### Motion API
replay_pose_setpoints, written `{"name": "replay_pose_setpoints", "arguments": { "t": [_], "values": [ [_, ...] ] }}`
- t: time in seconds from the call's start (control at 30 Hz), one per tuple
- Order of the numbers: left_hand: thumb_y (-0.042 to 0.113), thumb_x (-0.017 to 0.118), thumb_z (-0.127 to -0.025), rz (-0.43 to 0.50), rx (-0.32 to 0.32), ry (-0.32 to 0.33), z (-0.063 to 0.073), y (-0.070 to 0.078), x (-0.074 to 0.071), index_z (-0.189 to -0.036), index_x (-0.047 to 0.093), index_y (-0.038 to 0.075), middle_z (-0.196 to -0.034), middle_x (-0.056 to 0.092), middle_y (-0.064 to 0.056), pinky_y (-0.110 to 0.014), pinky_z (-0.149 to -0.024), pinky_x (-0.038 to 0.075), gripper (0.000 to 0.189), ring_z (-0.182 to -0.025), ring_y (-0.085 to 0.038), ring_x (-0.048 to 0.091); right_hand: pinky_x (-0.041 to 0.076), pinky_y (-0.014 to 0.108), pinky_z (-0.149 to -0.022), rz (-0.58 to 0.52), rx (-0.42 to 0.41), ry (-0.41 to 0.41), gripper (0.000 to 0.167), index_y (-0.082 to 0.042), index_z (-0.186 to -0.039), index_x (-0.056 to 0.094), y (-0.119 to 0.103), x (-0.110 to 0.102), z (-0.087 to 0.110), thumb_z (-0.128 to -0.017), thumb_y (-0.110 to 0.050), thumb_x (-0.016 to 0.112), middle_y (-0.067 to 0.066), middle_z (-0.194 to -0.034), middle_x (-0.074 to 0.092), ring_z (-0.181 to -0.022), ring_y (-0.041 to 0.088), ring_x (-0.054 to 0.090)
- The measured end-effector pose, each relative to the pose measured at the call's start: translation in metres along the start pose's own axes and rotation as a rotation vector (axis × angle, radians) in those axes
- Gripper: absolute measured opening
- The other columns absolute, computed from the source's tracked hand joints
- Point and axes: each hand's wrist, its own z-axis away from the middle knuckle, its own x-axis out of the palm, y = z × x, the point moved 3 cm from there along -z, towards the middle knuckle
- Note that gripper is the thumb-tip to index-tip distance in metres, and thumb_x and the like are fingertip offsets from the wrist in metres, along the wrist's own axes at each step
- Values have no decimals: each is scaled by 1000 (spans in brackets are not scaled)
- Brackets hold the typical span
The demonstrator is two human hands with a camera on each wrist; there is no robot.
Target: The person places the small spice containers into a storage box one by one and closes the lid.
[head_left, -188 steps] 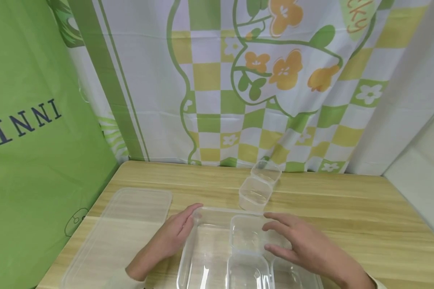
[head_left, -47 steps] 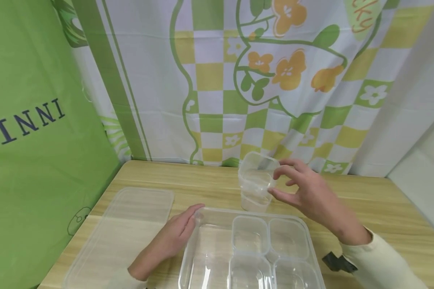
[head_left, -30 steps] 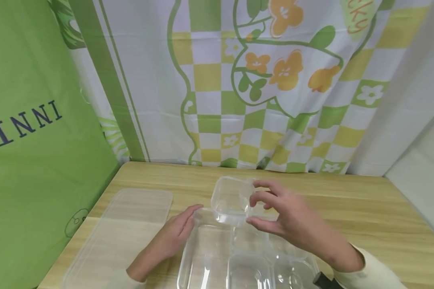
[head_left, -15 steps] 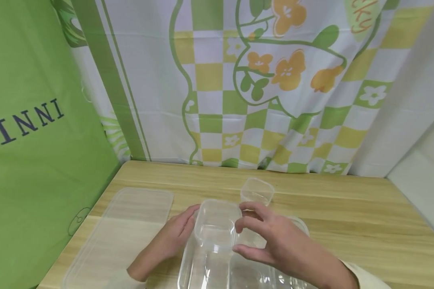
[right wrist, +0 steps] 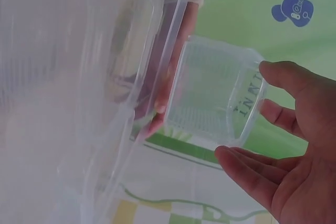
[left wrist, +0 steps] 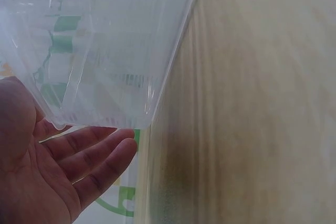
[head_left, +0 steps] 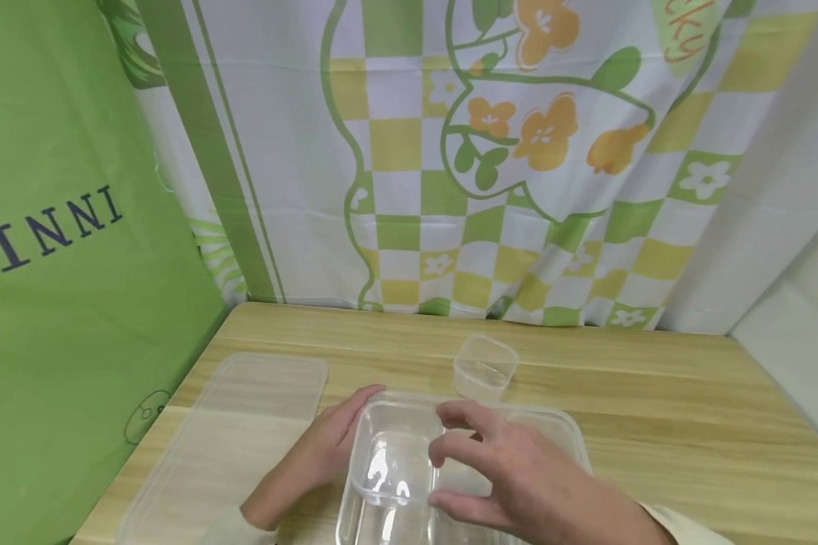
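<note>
My right hand [head_left: 525, 469] pinches a small clear plastic container [right wrist: 210, 87] by one side. In the head view that container overlaps the left part of a large clear plastic box [head_left: 576, 435], just inside its rim. At the box's far left corner rests my left hand [head_left: 323, 450]; the left wrist view shows its fingers [left wrist: 94, 163] loosely extended by the box wall. Behind the box stands another small clear container [head_left: 485, 367], upright. My right hand hides most of the small containers inside the box.
A flat translucent lid [head_left: 245, 424] lies on the wooden table [head_left: 654, 401] left of the box. A patterned curtain [head_left: 450, 189] hangs along the table's back edge, with green cloth [head_left: 75, 318] at the left.
My right hand has taken one small container from behind the box, then brought it left and nearer, over the box's left part. My left hand has stayed at the corner.
</note>
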Motion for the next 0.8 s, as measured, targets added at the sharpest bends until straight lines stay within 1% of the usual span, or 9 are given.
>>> {"name": "replay_pose_setpoints", "arguments": {
  "t": [0.07,0.13,0.23,0.33,0.47,0.57,0.63,0.73,0.8],
  "values": [
    [26,37,-114,-3,-13,-3,0,-1,0,-149,52,13,-116,71,-4,-54,-97,52,40,-110,-28,68,54,22,-64,-2,-19,-1,23,-22,-109,64,-2,1,1,-98,-41,71,9,-125,60,-72,9,64],
    [25,37,-114,-12,-26,-1,0,-1,1,-150,52,14,-112,71,-3,-53,-96,52,40,-107,-27,68,53,20,-64,-9,-19,-14,22,-22,-108,65,-4,3,3,-98,-40,72,8,-125,59,-67,5,61],
    [22,37,-114,-25,-38,0,0,0,0,-149,52,15,-97,68,3,-52,-93,53,40,-100,-23,67,50,20,-60,0,0,-36,23,-23,-106,65,-8,5,7,-96,-41,74,5,-127,57,-62,1,56],
    [21,38,-113,-37,-35,-1,0,1,0,-149,53,15,-85,60,9,-50,-92,53,40,-93,-16,64,50,22,-59,1,38,-81,23,-25,-107,64,-11,7,9,-96,-44,73,3,-130,55,-67,1,60],
    [21,39,-113,-47,-30,-14,0,1,-1,-150,51,14,-71,48,13,-44,-85,54,40,-74,-7,56,51,23,-60,-9,75,-162,20,-27,-109,64,-14,10,11,-100,-45,68,4,-133,54,-86,8,69],
    [21,39,-113,-45,-27,-24,0,1,-1,-151,50,13,-64,43,13,-39,-76,52,41,-60,-5,45,53,22,-62,-11,74,-208,19,-27,-108,63,-15,13,13,-102,-44,64,7,-133,55,-94,11,70],
    [20,39,-113,-44,-23,-26,0,1,-1,-151,50,12,-63,41,13,-36,-72,51,41,-56,-5,41,54,23,-64,-13,58,-222,18,-26,-108,62,-16,16,13,-103,-43,63,7,-133,55,-98,11,69],
    [19,39,-112,-48,-14,-23,-1,1,-1,-151,50,12,-63,40,14,-36,-71,50,41,-56,-5,41,54,22,-66,-20,33,-226,16,-25,-107,61,-16,20,13,-104,-41,62,7,-132,55,-95,9,69],
    [18,40,-112,-54,-10,-19,-1,0,-1,-150,51,11,-63,40,14,-37,-73,51,41,-58,-5,43,53,21,-64,-32,32,-236,16,-25,-106,62,-15,21,13,-104,-41,62,5,-131,55,-89,9,68]
  ]
}}
